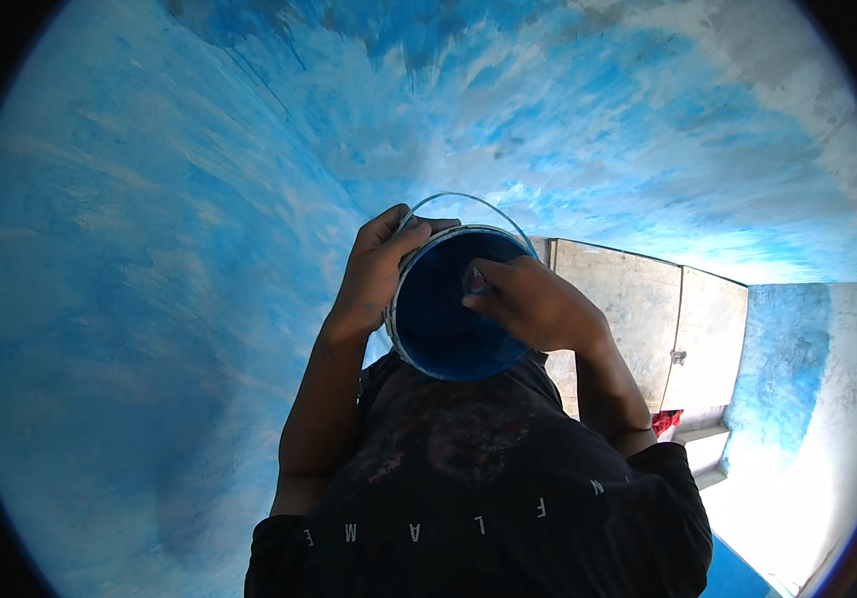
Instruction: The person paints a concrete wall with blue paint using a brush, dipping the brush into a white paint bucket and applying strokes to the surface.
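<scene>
My left hand (pixel 374 274) grips the outer rim of a small white paint bucket (pixel 419 254) held up close in front of my chest. Its inside (pixel 443 329) is coated in dark blue paint, and its thin wire handle (pixel 468 202) arches over the top. My right hand (pixel 533 304) reaches over the bucket's right edge. Its fingers are pinched on a small red-and-white object (pixel 474 280) just inside the bucket. Most of that object is hidden by the fingers, so I cannot tell what it is.
A curved wall (pixel 149 249) streaked with light and dark blue paint fills the left and top. Bare grey concrete panels (pixel 638 309) stand at the right, with a red cloth (pixel 666 421) below them. My black shirt (pixel 488 498) fills the lower middle.
</scene>
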Action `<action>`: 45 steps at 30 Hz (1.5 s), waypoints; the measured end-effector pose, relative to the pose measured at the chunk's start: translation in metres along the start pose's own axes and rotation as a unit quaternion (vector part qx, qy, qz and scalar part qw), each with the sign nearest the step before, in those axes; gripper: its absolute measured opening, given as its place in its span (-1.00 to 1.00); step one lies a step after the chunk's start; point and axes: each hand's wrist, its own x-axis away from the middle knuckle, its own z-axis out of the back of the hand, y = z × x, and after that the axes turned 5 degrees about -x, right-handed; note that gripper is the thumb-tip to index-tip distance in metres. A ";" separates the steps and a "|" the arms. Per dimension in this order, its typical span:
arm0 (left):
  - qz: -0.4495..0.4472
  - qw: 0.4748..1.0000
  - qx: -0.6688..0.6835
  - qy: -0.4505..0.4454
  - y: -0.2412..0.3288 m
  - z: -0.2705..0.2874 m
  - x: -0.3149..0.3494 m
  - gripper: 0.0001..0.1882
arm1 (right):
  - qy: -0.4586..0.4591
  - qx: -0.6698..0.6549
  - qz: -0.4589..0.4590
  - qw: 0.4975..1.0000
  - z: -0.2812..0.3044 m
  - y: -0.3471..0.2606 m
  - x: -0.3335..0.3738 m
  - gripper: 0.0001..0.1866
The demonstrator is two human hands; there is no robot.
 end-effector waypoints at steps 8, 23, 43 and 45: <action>-0.078 0.996 0.033 0.022 0.010 -0.003 -0.005 -0.81 | 0.065 -0.034 -0.017 0.997 0.023 -0.002 0.011 -0.88; -0.348 0.929 -0.005 0.123 0.091 -0.138 0.009 -0.87 | 0.382 -0.324 0.233 0.833 0.086 -0.037 0.097 -0.79; -0.542 0.816 0.144 0.138 0.152 -0.259 0.103 -0.80 | 0.486 0.269 0.449 0.700 0.280 -0.122 0.024 -0.73; -0.542 0.818 0.138 0.132 0.153 -0.256 0.114 -0.79 | 0.424 0.280 0.458 0.730 0.275 -0.095 0.008 -0.73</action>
